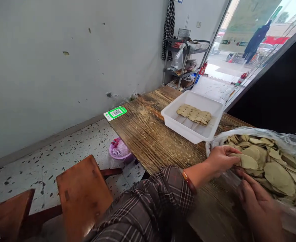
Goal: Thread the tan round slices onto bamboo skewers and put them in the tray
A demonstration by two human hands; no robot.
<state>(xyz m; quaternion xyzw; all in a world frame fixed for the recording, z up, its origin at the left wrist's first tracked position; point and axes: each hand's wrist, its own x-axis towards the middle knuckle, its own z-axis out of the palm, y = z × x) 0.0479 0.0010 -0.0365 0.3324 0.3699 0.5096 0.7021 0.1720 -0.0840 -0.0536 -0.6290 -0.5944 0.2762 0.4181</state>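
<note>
My left hand [220,161] pinches the edge of a thin oval beige slice [247,162] at the left side of a plastic bag [286,135]. The bag is full of similar flat slices [280,178]. Close below, my right hand [260,205] has its fingers bent together near the bag's edge; it is blurred, and what its fingertips hold is too small to make out. Beyond the bag stands a white plastic tray [203,138], holding several skewered stacks of slices [194,114] side by side, their sticks pointing toward me.
The wooden table [148,131] bears a green QR code card [116,113] at its far left corner. Wooden stools [83,198] and a purple bin [120,151] stand on the floor at left. A shelf cart [185,64] is at the back, beside a glass door.
</note>
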